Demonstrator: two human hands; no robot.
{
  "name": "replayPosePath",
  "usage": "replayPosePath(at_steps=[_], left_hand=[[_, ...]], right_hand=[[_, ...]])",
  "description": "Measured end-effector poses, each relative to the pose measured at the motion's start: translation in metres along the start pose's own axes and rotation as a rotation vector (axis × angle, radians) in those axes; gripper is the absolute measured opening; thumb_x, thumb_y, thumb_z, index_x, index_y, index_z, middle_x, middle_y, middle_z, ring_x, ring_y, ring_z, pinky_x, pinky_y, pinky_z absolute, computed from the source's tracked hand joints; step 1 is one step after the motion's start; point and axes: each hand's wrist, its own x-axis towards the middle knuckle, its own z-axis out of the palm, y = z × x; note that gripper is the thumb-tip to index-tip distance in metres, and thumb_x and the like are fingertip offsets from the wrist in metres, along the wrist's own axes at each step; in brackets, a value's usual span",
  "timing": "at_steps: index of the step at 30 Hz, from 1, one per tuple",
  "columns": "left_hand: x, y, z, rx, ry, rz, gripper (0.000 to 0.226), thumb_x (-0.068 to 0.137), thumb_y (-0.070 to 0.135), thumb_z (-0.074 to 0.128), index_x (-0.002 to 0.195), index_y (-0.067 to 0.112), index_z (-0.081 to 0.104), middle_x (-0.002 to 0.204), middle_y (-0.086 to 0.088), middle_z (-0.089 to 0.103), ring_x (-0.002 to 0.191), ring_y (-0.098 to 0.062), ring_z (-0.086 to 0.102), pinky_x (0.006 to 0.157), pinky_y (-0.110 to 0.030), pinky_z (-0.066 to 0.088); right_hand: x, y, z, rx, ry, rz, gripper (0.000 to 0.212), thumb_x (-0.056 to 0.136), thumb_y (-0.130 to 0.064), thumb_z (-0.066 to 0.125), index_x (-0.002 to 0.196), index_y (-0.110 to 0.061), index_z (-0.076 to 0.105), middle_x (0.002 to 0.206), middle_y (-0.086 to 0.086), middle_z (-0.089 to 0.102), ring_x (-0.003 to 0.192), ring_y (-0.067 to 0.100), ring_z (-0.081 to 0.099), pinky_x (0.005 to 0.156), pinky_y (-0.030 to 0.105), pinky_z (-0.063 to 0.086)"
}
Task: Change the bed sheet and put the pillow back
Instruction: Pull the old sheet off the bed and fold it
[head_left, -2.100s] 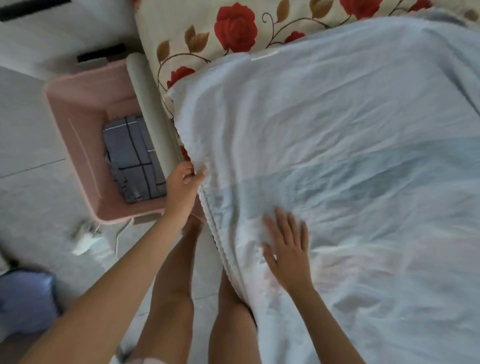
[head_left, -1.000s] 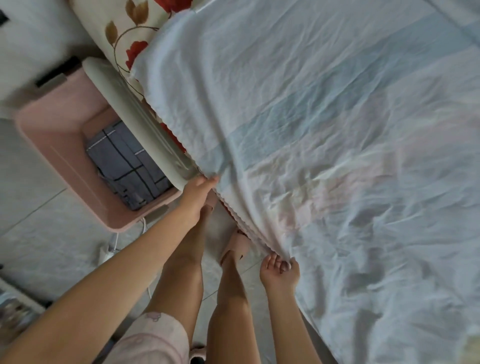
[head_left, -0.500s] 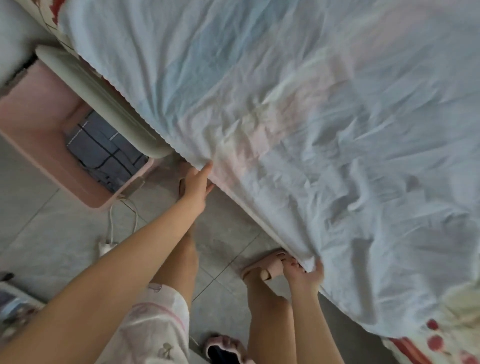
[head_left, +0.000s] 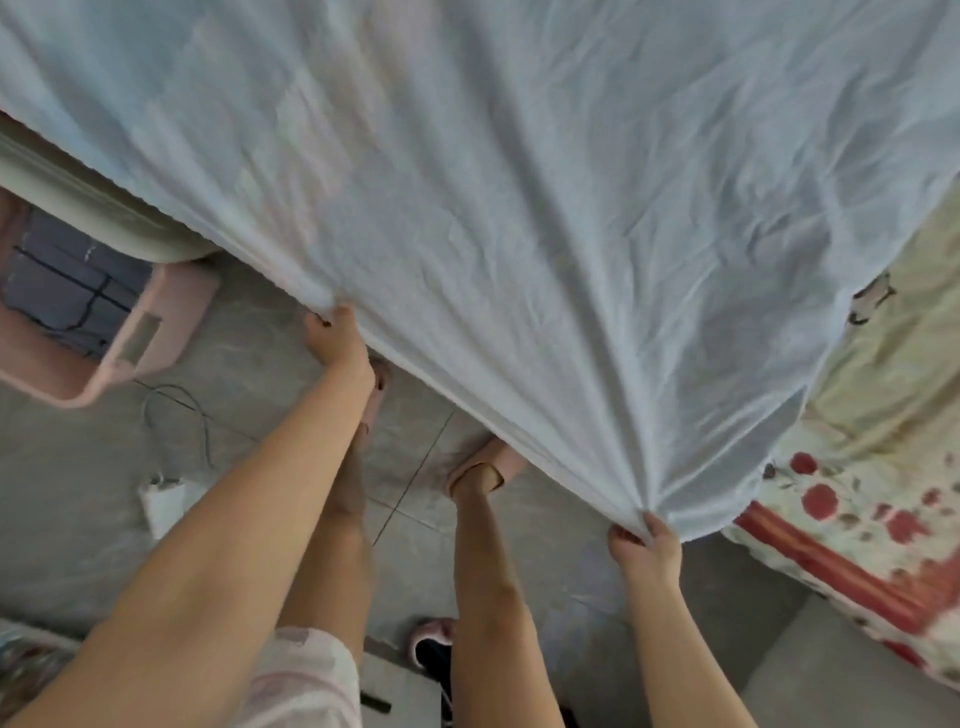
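While both sets of fingers are curled tight on the hem — left hand (head_left: 335, 338) at 9 o'clock, right hand (head_left: 644, 545) at 5, cloth bunched there — the pale sheet (head_left: 519, 208) spreads over the bed from 10 to 3. Rose-print bedding (head_left: 857, 467) at 4; pink basket (head_left: 171, 332) at 9, grey checked cloth (head_left: 62, 291) inside.

1. Shorts (head_left: 306, 675) — pale pink cloth with a faint printed pattern, seen at the left thigh
2. Slippers (head_left: 485, 470) — soft pink, one on each foot
3. Left hand (head_left: 337, 340), right hand (head_left: 647, 545), arms (head_left: 234, 519) and legs (head_left: 337, 525) all bare
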Motion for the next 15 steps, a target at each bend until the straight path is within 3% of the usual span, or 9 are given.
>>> replayPosePath(at_steps=[4, 6, 8, 11, 15], left_hand=[[-0.053, -0.039, 0.021, -0.017, -0.325, -0.259, 0.050, 0.087, 0.042, 0.065, 0.128, 0.017, 0.052, 0.119, 0.001, 0.062, 0.106, -0.019, 0.061, 0.092, -0.040, 0.052], [-0.082, -0.063, 0.029, -0.042, -0.339, -0.319, 0.051, 0.087, 0.041, 0.065, 0.128, 0.016, 0.050, 0.114, 0.002, 0.063, 0.101, -0.015, 0.062, 0.090, -0.037, 0.052], [-0.110, -0.085, 0.035, -0.057, -0.333, -0.339, 0.039, 0.092, 0.036, 0.059, 0.125, 0.017, 0.050, 0.115, 0.000, 0.061, 0.102, -0.017, 0.060, 0.090, -0.035, 0.051], [-0.142, -0.105, 0.043, -0.060, -0.346, -0.335, 0.026, 0.098, 0.023, 0.051, 0.122, 0.013, 0.051, 0.110, -0.004, 0.060, 0.103, -0.019, 0.058, 0.089, -0.035, 0.048], [-0.167, -0.116, 0.047, 0.044, -0.355, -0.199, 0.010, 0.097, 0.012, 0.050, 0.106, 0.011, 0.054, 0.095, 0.001, 0.060, 0.086, -0.012, 0.059, 0.083, -0.030, 0.051]], right_hand=[[0.006, -0.027, 0.001, -0.029, 0.014, -0.114, 0.018, 0.093, -0.018, 0.055, 0.110, -0.017, 0.061, 0.093, -0.003, 0.066, 0.082, 0.013, 0.064, 0.074, 0.020, 0.051], [0.012, -0.049, 0.007, -0.064, 0.008, -0.186, 0.028, 0.091, -0.024, 0.058, 0.117, -0.018, 0.060, 0.102, 0.000, 0.066, 0.094, 0.017, 0.064, 0.091, 0.027, 0.050], [0.018, -0.066, 0.009, -0.132, 0.016, -0.232, 0.038, 0.088, -0.027, 0.061, 0.125, -0.019, 0.056, 0.118, 0.004, 0.062, 0.110, 0.023, 0.061, 0.100, 0.035, 0.047], [0.021, -0.079, 0.012, -0.159, 0.019, -0.264, 0.040, 0.090, -0.021, 0.059, 0.128, -0.016, 0.052, 0.117, 0.004, 0.060, 0.108, 0.020, 0.060, 0.097, 0.031, 0.049], [0.024, -0.073, -0.002, -0.050, -0.039, -0.231, 0.035, 0.096, -0.010, 0.046, 0.130, -0.014, 0.053, 0.105, 0.004, 0.063, 0.089, 0.019, 0.061, 0.070, 0.026, 0.051]])
